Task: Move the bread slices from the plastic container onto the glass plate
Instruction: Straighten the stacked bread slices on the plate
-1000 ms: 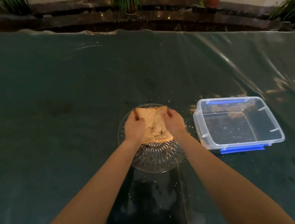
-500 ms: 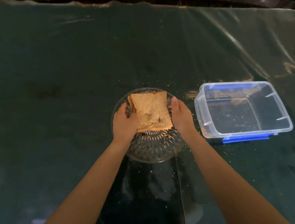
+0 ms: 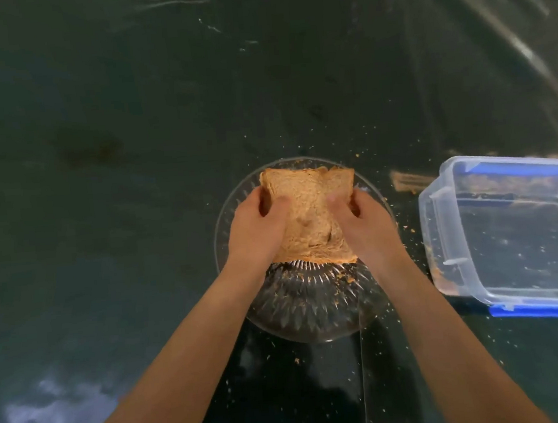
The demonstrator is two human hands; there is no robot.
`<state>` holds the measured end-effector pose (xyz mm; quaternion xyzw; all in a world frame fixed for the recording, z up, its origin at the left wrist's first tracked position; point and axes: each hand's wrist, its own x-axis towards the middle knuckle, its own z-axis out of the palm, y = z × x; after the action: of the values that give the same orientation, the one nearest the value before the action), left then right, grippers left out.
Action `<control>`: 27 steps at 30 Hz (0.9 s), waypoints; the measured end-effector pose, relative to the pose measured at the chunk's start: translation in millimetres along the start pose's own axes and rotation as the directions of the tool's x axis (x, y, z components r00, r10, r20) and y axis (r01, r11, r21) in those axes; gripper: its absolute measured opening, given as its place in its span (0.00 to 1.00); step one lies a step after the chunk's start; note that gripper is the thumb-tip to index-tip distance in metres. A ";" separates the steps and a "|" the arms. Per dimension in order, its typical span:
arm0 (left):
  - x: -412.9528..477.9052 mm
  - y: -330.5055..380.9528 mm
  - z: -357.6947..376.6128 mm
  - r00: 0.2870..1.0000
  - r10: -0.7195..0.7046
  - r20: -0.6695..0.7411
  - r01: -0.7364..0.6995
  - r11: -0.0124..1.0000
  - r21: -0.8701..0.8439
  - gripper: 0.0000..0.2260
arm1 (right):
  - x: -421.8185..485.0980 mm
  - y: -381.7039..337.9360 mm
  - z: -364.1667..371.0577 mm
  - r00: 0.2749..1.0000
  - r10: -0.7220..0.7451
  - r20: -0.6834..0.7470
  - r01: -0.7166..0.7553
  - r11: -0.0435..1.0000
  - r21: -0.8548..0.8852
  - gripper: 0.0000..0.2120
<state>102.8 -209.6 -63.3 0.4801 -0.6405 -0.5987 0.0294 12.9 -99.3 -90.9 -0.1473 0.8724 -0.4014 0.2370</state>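
Basically you're done: plastic container [image 3: 509,226] shows only crumbs, and your left hand [image 3: 257,229] and right hand [image 3: 362,224] each pinch the bread slices [image 3: 309,209] over the glass plate [image 3: 311,305], unreleased.

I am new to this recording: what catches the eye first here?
Both hands, left hand and right hand, grip a stack of bread slices over the glass plate at centre. To the right sits a plastic container, holding only crumbs.

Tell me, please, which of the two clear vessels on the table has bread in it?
The round ribbed glass plate, under both hands; the rectangular blue-clipped plastic container holds only crumbs.
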 end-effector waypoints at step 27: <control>4.2 5.9 20.6 0.980 0.161 -0.118 -0.147 0.982 0.118 0.18 | 1.9 -3.1 10.1 0.958 -0.102 -0.268 0.116 0.992 0.039 0.18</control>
<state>84.5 -198.2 -66.6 0.4670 -0.7042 -0.5272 0.0900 16.9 -108.5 -94.9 -0.1335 0.8756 -0.4534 0.0994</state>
